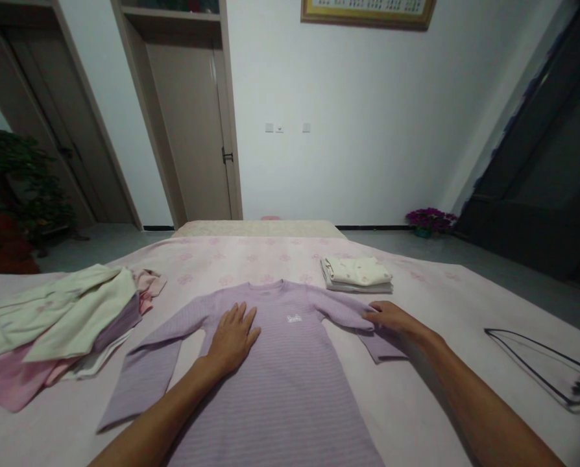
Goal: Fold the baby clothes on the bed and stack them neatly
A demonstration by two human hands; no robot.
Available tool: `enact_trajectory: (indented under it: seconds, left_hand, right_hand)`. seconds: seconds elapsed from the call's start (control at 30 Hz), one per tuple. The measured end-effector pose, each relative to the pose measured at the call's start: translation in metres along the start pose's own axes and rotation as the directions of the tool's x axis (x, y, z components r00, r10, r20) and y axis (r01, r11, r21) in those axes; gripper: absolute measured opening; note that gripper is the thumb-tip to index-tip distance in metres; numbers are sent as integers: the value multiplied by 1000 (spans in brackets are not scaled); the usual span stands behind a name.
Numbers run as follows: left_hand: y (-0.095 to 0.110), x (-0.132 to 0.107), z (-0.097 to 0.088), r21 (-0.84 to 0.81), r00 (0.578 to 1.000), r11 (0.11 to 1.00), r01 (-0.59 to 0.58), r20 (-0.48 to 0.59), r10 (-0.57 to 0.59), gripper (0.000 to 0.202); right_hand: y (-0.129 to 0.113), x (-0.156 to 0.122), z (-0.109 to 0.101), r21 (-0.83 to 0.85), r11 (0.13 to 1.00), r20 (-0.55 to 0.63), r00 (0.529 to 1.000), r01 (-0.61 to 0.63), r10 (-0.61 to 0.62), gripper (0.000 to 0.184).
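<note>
left hand [232, 338] flat (right hand [392, 318] curled)

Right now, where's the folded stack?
Head view: the folded stack lies right of centre on the pink cover, beyond the purple shirt and right hand.

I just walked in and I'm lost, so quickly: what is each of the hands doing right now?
Left hand: open, palm down on the shirt.
Right hand: closed, holding the sleeve on its side.

A shirt [280, 383] lies mid-sheet [455, 301], clothes pile [76, 314] left, folded stack [357, 274] behind right, hanger [528, 367] near the right edge.
</note>
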State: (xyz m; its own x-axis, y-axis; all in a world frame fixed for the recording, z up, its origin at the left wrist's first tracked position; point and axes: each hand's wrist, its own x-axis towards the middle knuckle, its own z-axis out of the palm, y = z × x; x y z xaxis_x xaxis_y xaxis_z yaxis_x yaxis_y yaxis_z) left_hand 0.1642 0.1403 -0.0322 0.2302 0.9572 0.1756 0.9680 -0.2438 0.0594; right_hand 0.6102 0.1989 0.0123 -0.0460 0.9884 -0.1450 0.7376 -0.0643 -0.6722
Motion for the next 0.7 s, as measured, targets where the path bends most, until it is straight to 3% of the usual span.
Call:
enact_trajectory:
  seconds: [0.07, 0.17, 0.23, 0.3, 0.37, 0.43, 0.5, 0.57, 0.7]
  left_hand:
    - [0, 0, 1, 17, 1000, 1000, -1, -2, 1, 58]
    - [0, 0, 0, 32, 1000, 1000, -1, -5, 1, 58]
    - [0, 0, -1, 33, 1000, 999, 1, -9, -1, 57]
    - [1, -1, -1, 32, 1000, 999, 0, -14, 0, 57]
    - [1, -2, -1, 34, 1000, 999, -3, -22, 4, 56]
    - [1, -2, -1, 38, 1000, 999, -5, -30, 6, 56]
    - [1, -2, 0, 43, 999, 999, -2, -35, 4, 56]
    - [0, -2, 2, 46, 999, 999, 0, -41, 2, 56]
    - [0, -1, 3, 40, 999, 999, 1, -45, 1, 56]
  right_hand:
    - [-3, -10, 2, 179, 984, -6, 1000, 15, -14, 29]
    - [-16, -20, 1, 481, 876, -49, 998, 50, -31, 38]
    - [-24, -20, -8, 525, 849, -55, 998, 56, -31, 43]
    - [-28, -15, -22, 371, 928, -60, 998, 47, -27, 42]
    - [-32, -8, -40, 26, 999, -83, 996, 43, -41, 36]
    - [-36, -3, -56, -379, 925, -134, 989, 9, -65, 30]
    - [-40, 0, -64, -654, 754, -185, 979, -60, -83, 25]
    - [-44, 0, -63, -762, 637, -216, 973, -115, -84, 23]
    - [-48, -9, -34, -782, 613, -242, 961, -111, -133, 25]
